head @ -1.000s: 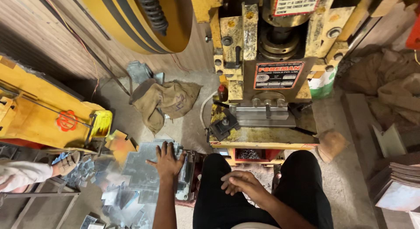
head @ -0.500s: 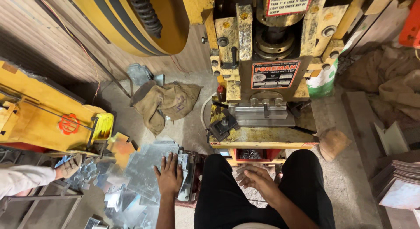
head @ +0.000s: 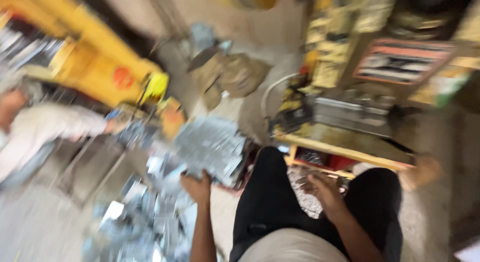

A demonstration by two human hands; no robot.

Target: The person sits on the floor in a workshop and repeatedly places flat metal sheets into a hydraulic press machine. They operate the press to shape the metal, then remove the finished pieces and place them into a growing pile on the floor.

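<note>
Stack of flat grey metal sheets (head: 210,147) lies far of left hand (head: 197,186) | fingers touching near edge, grip unclear | right hand (head: 325,192) loosely open, empty, well right.

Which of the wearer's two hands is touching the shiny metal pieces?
The left hand, reaching down to the stack of metal sheets beside the leg. The right hand hovers between the knees, apart from them.

heavy motion blur. left hand (head: 196,187) low centre-left of frame, forearm bare, running straight up from bottom edge, fingers curled, grip unclear. right hand (head: 324,191) lower centre-right, between knees, palm down, fingers loosely spread, forearm angling in from bottom right. seated, legs in black.
</note>
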